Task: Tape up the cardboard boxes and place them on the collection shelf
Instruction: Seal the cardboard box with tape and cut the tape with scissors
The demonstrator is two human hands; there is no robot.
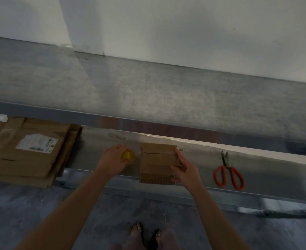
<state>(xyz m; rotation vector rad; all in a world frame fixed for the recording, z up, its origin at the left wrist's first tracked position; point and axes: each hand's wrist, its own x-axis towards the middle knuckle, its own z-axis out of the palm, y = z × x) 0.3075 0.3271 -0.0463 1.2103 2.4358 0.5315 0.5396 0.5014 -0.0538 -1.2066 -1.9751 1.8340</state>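
A white wall [184, 24] stands behind a two-level metal rack, its grey upper shelf [148, 91] running across the middle of my view and the shiny lower shelf [199, 159] just below it, where I am working. Under me is a grey mottled floor [40, 204], with my sandalled feet [146, 235] at the bottom edge. Far left on the lower shelf lies a stack of flattened cardboard [27, 159], slightly fanned and hanging over the front lip, with a white shipping label [37, 143] on the top sheet. To the right of it my left hand [112, 159] reaches in, fingers curled over a yellow tape roll [127, 155] that shows past my knuckles; the roll sits just beside the left side of the small cardboard box [157, 159]. I cannot tell whether a strip of tape runs between them. The box stands near the middle of the lower shelf, right at its front edge, flaps folded across its top and corrugated ribbing showing on the near face. My right hand [186, 172] grips the box's right side, fingers wrapped over the top edge and thumb against the near corner. Well apart to the right, a pair of orange-handled scissors [229, 172] lies flat on the same shelf, blades pointing away from me.
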